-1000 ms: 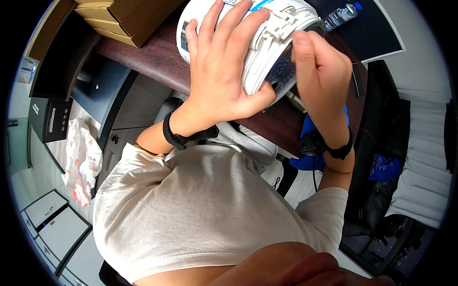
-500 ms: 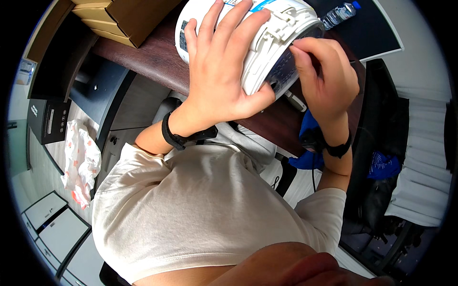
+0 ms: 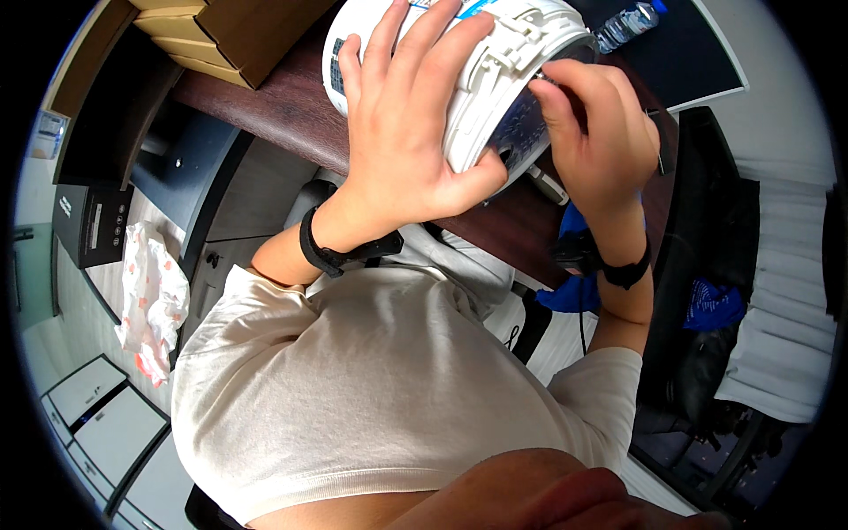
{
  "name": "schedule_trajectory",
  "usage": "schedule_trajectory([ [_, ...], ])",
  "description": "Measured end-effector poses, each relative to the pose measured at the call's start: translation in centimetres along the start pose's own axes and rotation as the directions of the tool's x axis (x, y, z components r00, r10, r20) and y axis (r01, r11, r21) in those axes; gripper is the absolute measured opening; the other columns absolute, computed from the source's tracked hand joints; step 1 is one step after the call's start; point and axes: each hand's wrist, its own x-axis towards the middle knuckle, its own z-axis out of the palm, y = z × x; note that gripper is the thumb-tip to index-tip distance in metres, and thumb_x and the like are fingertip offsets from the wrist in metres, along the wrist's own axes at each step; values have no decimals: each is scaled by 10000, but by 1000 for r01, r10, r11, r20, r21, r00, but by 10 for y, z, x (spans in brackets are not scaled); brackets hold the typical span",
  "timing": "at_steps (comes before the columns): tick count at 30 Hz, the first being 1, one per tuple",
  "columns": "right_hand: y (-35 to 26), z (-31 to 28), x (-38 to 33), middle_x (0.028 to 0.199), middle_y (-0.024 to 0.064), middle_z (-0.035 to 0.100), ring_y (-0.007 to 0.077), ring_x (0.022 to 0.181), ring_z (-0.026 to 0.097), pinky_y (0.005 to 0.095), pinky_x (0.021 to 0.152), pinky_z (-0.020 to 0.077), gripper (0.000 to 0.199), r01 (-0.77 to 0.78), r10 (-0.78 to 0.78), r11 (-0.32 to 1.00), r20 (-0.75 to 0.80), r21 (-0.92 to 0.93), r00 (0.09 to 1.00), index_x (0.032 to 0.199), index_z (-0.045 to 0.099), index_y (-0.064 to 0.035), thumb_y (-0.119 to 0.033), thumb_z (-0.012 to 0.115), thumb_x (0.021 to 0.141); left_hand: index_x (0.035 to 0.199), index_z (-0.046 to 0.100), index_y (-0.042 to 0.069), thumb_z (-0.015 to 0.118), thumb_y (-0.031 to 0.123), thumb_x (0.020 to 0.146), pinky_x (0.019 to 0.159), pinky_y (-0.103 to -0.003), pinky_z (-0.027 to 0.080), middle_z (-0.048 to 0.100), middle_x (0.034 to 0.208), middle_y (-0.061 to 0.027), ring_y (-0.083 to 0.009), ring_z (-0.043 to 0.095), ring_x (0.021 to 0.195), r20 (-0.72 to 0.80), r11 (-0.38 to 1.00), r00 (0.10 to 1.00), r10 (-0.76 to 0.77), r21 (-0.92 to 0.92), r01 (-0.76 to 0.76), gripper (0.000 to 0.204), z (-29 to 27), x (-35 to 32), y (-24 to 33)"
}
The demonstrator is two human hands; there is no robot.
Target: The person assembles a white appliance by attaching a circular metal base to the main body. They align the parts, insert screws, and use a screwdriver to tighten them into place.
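Note:
A white drum-shaped plastic container [image 3: 473, 110], with moulded parts along its rim and a dark round end face [image 3: 523, 124], lies tilted on the dark wooden desk. Its exact kind is unclear. My left hand [image 3: 402, 132] steadies it, fingers spread over the white side and thumb hooked at the rim by the dark face. At the upper edge of that face, my right hand [image 3: 602, 132] is curled, with thumb and index finger pinched together. Whatever lies between those fingertips is too small or hidden to make out. Both wrists wear black straps.
Cardboard boxes [image 3: 256, 40] stand at the desk's far left. Beyond the container lies a clear plastic bottle [image 3: 629, 26] with a blue cap. A grey-white handled object [image 3: 548, 186] and blue cloth [image 3: 570, 296] are under my right forearm. A black box [image 3: 91, 225] sits at left.
My right hand has shifted slightly up and left along the dark face's rim. The container has tipped a little; my left hand keeps its hold.

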Motion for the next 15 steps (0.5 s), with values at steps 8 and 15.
schedule_trajectory([
  [8, 2, -3, -1, 774, 46, 566, 216, 594, 595, 304, 499, 465, 187, 41, -40, 997, 23, -68, 999, 933, 623, -67, -126, 747, 806, 1330, 510, 30, 624, 195, 532, 1089, -529, 274, 513, 1370, -222, -467, 420, 1285, -14, 1000, 1000, 16, 17, -16, 823, 3, 0, 2],
  [15, -12, -2, -1, 875, 80, 553, 263, 622, 628, 336, 500, 491, 149, -95, 119, 974, 107, -204, 987, 970, 576, -76, -137, 666, 868, 1346, 489, 20, 631, 208, 542, 1089, -514, 270, 501, 1382, -222, -454, 422, 1283, -6, 999, 1000, 28, 29, -28, 838, 5, 2, 5],
])
